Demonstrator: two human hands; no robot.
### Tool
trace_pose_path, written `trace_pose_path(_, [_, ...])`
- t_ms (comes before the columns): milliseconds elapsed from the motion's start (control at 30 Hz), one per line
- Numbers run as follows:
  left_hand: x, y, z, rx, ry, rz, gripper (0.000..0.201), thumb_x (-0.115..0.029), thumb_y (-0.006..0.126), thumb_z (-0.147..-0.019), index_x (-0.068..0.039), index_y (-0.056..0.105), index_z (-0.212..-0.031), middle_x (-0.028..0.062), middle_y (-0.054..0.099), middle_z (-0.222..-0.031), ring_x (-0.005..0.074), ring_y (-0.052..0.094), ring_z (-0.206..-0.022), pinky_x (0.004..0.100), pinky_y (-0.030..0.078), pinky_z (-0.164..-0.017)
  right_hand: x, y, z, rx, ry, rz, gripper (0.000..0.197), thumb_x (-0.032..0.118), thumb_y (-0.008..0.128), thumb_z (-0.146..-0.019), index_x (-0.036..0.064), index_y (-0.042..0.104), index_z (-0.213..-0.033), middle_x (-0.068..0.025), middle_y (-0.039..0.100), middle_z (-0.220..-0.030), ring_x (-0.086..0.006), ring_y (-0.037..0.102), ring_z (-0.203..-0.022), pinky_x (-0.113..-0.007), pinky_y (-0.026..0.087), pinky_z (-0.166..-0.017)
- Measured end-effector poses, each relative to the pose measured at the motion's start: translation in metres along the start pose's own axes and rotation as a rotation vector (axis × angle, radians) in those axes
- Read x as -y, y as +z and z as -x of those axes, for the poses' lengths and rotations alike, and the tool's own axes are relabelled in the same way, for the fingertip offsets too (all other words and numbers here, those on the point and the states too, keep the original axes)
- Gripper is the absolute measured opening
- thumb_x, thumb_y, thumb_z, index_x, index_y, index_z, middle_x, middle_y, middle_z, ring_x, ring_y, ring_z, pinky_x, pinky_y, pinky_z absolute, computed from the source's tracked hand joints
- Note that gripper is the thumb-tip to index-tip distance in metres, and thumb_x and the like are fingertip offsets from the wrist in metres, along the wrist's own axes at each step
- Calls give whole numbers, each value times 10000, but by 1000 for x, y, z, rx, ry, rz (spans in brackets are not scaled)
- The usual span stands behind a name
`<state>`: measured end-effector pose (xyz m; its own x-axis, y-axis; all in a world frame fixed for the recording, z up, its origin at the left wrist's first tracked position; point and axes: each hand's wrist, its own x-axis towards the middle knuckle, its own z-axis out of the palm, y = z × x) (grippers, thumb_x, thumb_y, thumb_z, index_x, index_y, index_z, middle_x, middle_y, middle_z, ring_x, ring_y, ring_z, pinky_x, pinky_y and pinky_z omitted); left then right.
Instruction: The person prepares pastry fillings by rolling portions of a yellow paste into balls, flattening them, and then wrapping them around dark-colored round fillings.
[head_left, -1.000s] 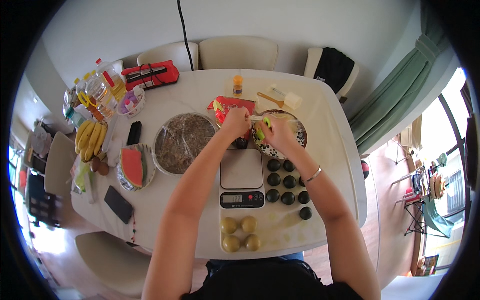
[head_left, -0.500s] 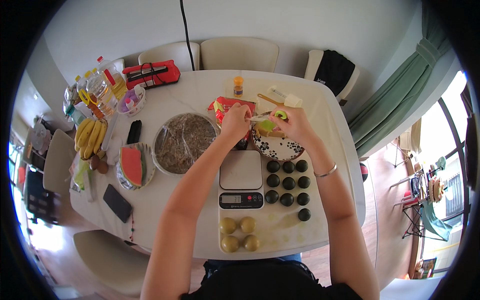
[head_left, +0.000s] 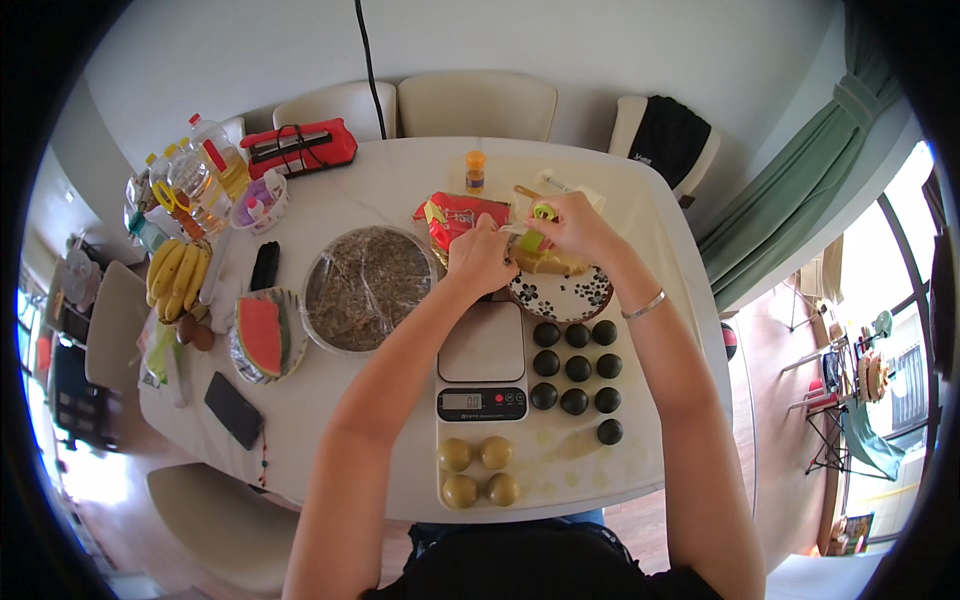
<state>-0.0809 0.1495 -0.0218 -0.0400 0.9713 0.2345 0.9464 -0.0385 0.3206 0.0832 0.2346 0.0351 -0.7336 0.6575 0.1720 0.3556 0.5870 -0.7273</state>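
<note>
My right hand [head_left: 580, 228] is closed on a light green tool [head_left: 533, 240] with a looped top, held over the far part of a flower-patterned plate [head_left: 565, 298]. A tan, dough-like lump [head_left: 555, 264] lies on that plate below the tool. At the plate's left rim is my left hand [head_left: 482, 258], fingers bent and close to the lump's left end; its fingertips are partly hidden. Nearer me stands a kitchen scale [head_left: 481, 345] with a bare platform. Several dark green balls [head_left: 577, 368] sit in rows to its right, and a few olive-tan balls [head_left: 495, 453] sit in front.
A red package [head_left: 462, 215] lies behind my left hand, with an orange-capped bottle [head_left: 475, 172] beyond. Left of the scale is a film-covered bowl of dark brown filling [head_left: 366, 290]. Watermelon [head_left: 262, 335], a phone [head_left: 233, 408], bananas [head_left: 180, 278] and oil bottles [head_left: 205, 180] are farther left.
My left hand has come down nearer me, to the plate's left rim. My right hand has shifted slightly left and away with the green tool, now more upright. The scale's display reading has changed.
</note>
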Motion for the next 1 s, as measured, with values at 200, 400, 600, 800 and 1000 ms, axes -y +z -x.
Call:
trace_pose_path(200, [9,2,1,70,92,-46,575,-374,860,-630,-61,639,-1057,105,507,-1146,290,624,-1001,411,537,-790,-26,-4,-28,49,112,-75,175,143,646,-901,-30,631,-885,-108,623,-650,-182,680,-559,-311,536,-495])
trace_pose_path(400, [11,2,-3,143,68,-70,723,-412,859,-622,-97,610,-1223,82,494,-1149,274,603,-1007,399,500,-823,-17,0,-45,198,227,-173,175,131,645,-895,-34,595,-860,-99,618,-676,-220,685,-561,-324,570,-496])
trace_pose_path(600, [6,-1,-6,150,85,-77,688,-435,861,-617,-85,612,-1154,82,491,-1152,271,611,-1018,395,515,-818,-48,3,-30,144,-10,80,148,122,636,-901,-13,584,-873,-84,625,-728,-199,658,-593,-355,510,-539])
trace_pose_path(800, [13,0,-2,130,107,-54,803,-459,856,-610,-97,576,-1270,80,477,-1157,268,604,-1012,389,502,-825,-45,21,37,26,-408,224,90,107,641,-865,19,622,-869,-127,661,-852,-291,640,-771,-379,503,-690])
trace_pose_path(1000, [9,-2,1,94,92,-38,680,-401,866,-619,-82,596,-1156,81,489,-1158,278,599,-1033,396,511,-838,-33,13,42,-163,-278,67,94,109,639,-875,18,657,-892,-129,677,-856,-267,664,-734,-334,522,-689])
